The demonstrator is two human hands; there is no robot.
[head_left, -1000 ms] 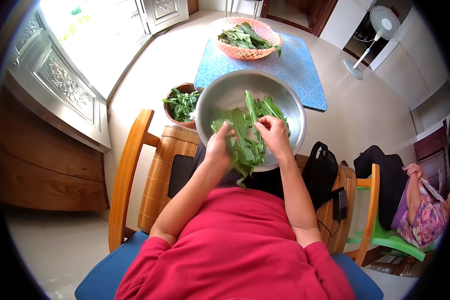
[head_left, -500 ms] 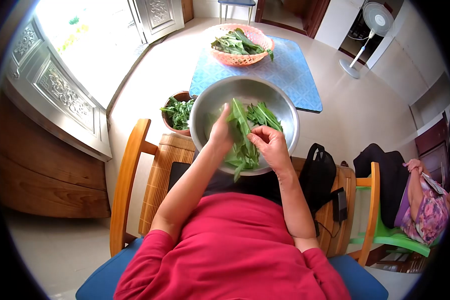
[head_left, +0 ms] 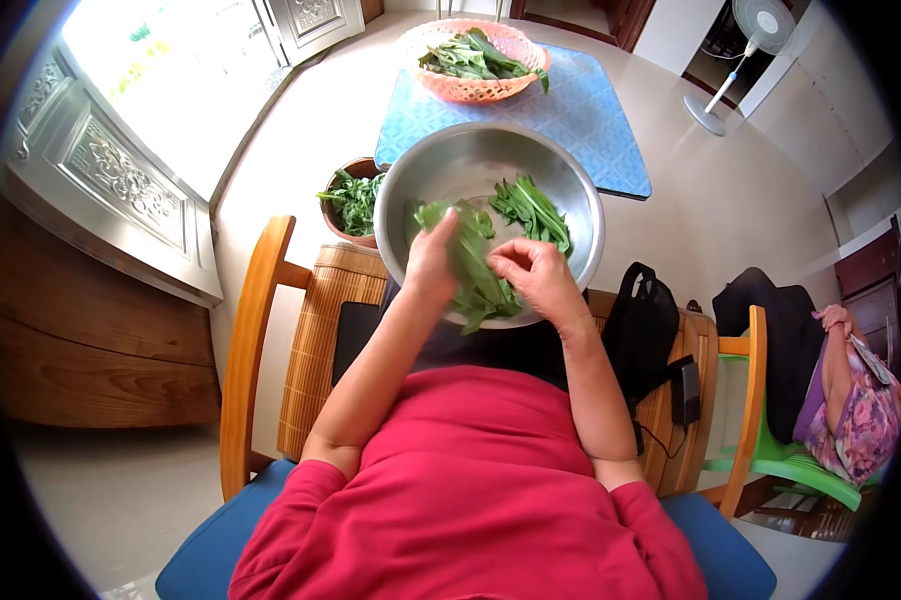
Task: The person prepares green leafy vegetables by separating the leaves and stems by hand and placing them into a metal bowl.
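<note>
My left hand [head_left: 433,262] is closed around a bunch of leafy greens [head_left: 479,290], which is smeared by motion. Close beside it, my right hand [head_left: 537,278] has thumb and forefinger pinched together at the edge of the bunch; what lies between the fingertips is too small to make out. Both hands are over the near part of a large steel basin [head_left: 399,190]. Inside the basin, a pile of green stems and leaves [head_left: 533,212] rests toward the right, and a few loose leaves lie near the middle.
A pink woven basket [head_left: 476,88] with leafy greens stands on a blue-topped table [head_left: 586,110]. Left of the basin is a brown bucket [head_left: 351,236] of greens. A black bag [head_left: 639,325] lies at my right. Another person [head_left: 841,390] sits at far right, near a white fan [head_left: 736,70].
The leafy greens in my left hand have swung lower and closer to me. My right hand stays pinched beside them. The whole view has shifted slightly.
</note>
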